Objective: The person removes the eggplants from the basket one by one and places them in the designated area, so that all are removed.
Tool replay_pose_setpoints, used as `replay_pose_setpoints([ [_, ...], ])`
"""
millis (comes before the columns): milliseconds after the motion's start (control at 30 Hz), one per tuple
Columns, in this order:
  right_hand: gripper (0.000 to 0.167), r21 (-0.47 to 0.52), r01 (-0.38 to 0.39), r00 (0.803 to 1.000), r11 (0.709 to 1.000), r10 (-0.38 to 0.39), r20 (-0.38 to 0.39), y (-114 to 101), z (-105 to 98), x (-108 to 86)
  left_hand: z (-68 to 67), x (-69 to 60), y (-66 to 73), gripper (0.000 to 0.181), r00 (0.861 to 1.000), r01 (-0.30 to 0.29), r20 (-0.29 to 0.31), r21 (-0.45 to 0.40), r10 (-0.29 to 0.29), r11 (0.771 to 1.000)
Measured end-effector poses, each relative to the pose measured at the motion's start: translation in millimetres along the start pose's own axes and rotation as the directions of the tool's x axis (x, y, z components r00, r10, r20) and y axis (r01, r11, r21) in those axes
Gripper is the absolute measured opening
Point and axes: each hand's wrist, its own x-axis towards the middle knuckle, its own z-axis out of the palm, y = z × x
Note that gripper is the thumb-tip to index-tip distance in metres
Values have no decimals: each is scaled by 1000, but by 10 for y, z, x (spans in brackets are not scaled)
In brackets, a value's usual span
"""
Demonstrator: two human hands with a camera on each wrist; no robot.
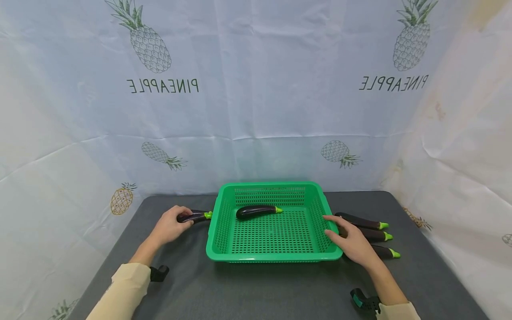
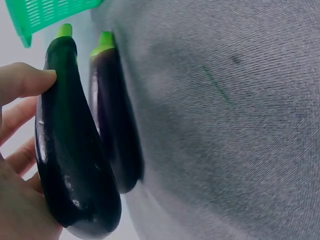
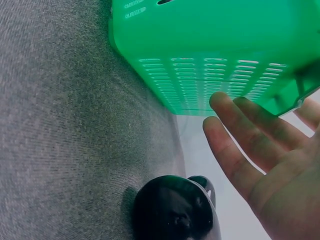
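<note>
To the left of the green plastic basket (image 1: 272, 257), my left hand (image 1: 170, 226) grips a dark purple eggplant (image 2: 75, 140) with thumb and fingers around it. A second eggplant (image 2: 115, 115) lies on the cloth just behind that one. Inside the basket, towards its left back, rests another eggplant (image 1: 256, 212) with its green stem pointing right. My right hand (image 1: 354, 242) is at the basket's right rim, its fingertips (image 3: 220, 102) extended along the outer wall. Under and beside this hand lie three eggplants (image 1: 376, 234), partly covered by it.
A dark grey cloth (image 1: 256, 291) covers the table. White curtains (image 1: 256, 98) printed with pineapples hang behind and at both sides, close to the table's edges. Black wrist devices (image 1: 160, 273) are worn on both arms.
</note>
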Motion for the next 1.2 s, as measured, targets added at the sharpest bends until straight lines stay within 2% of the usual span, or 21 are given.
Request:
replay_pose_setpoints([
  [333, 48, 11, 12, 1000, 1000, -12, 2, 5, 2, -7, 98, -1, -20, 22, 999, 4, 40, 40, -6, 999],
  [867, 48, 1, 7, 1000, 1000, -7, 1, 8, -4, -13, 298, 70, -63, 24, 999, 33, 13, 115, -34, 993],
  [1200, 48, -3, 12, 1000, 1000, -12, -1, 6, -1, -8, 329, 57, -51, 24, 1000, 28, 4, 168, -30, 985],
])
